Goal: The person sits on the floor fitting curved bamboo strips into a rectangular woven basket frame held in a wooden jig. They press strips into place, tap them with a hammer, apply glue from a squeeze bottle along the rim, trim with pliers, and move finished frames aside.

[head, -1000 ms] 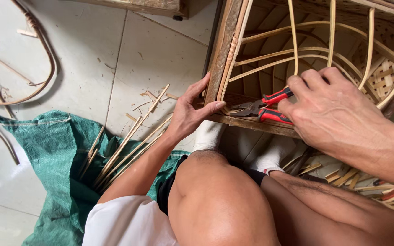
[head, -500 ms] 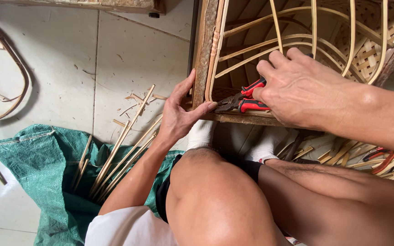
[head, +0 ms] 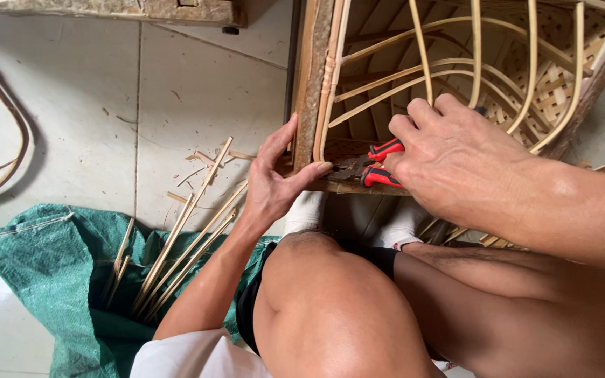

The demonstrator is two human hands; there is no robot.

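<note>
Fingers, right hand [head: 463,164]: curled tight round the red handles of the pliers [head: 369,168], squeezing them; the dark nose sits at the frame's lower left corner.
Fingers, left hand [head: 274,182]: spread along the outside of that same corner post, thumb tip pressed on the frame right beside the plier nose, bracing it.
Pliers: low on the rattan frame [head: 313,105], touching the bottom rail, between the two hands.
Rattan frame: lying on the floor [head: 197,84] against the person's white-socked feet; bent cane ribs [head: 421,70] arc across it, and woven panel [head: 558,87] shows only at the far right side.
Progress, as I read it: ribs are in place and one patch of weave stands; most of the span between the ribs is open, and the corner under the pliers is the spot being worked right now.
Cane strips [head: 190,238]: loose bundle lying half on the green sack [head: 43,280], near the left elbow.
Floor edge, far left: curved cane hoop [head: 19,147], well apart.
</note>
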